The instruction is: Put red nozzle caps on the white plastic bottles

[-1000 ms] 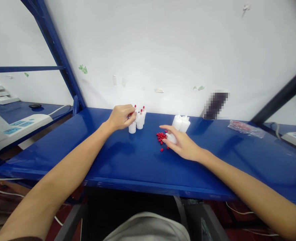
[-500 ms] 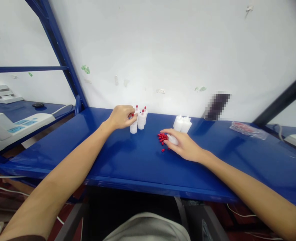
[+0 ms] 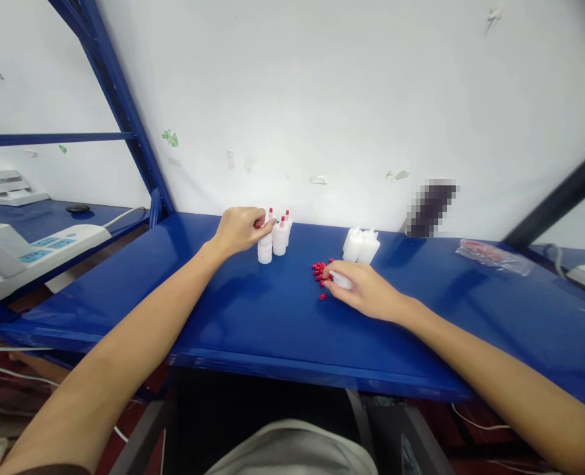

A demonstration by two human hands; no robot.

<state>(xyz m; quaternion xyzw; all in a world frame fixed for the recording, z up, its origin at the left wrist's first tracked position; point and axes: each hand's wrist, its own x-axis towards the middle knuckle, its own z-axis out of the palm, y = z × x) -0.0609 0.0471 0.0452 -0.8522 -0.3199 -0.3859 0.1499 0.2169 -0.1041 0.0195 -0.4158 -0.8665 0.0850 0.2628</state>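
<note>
Three white bottles with red tips [image 3: 279, 239] stand upright at the back of the blue table [image 3: 273, 316], and a front bottle [image 3: 265, 254] stands just beside them, under our left hand [image 3: 240, 231]. There our finger and thumb appear to pinch a red cap [image 3: 258, 226] at its top, though the fingers hide most of it. Half a second ago that thumb was more bent; now it lies straighter across the neck, and we judge this to be a twist of the cap, with the bottle's base staying in place.

Our right hand [image 3: 366, 290] has changed more clearly. Its forefinger reached out over the loose red caps [image 3: 318, 269] a second ago; now it is curled in, and the fingertips have drawn nearer to the thumb at the edge of the pile. We read that as gathering a cap, but cannot tell whether one is pinched. The same hand keeps a small white bottle [image 3: 342, 281] tucked in its curled grip, nozzle towards the caps. Behind it stand more white bottles [image 3: 353, 247], with no red on their tops, and further right lies a clear plastic bag [image 3: 493, 256] with something red inside.
</note>
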